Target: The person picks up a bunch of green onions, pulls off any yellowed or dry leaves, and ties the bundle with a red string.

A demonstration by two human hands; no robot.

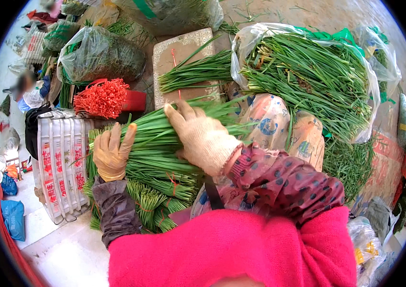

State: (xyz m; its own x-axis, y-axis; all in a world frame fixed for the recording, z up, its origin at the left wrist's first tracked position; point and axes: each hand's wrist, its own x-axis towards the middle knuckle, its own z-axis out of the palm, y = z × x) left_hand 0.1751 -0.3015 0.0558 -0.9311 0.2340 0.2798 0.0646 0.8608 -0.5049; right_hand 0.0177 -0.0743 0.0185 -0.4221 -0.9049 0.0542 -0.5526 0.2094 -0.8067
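Observation:
Long green garlic chives (153, 134) lie in a thick layer in front of me, over tied bundles. My left hand (112, 150), in a yellowish glove, rests at their left end with its fingers stretched out and apart. Across the leaves to its right lies my right hand (203, 136), in a cream knit glove, blurred at the edges, fingers extended. Below them, bundles of chives (148, 203) are bound with thin red ties. Farther off, a small loose bunch of chives (196, 71) lies on a brown patterned board (164, 52), with a red tie under it.
A clear bag (373, 103) brimming with loose chives stands at the far right. Left of the board are a red container (135, 101) of red ties (101, 98) and a stuffed plastic bag (112, 57). A white crate (62, 162) borders the left side. Another person (35, 91) is farther left.

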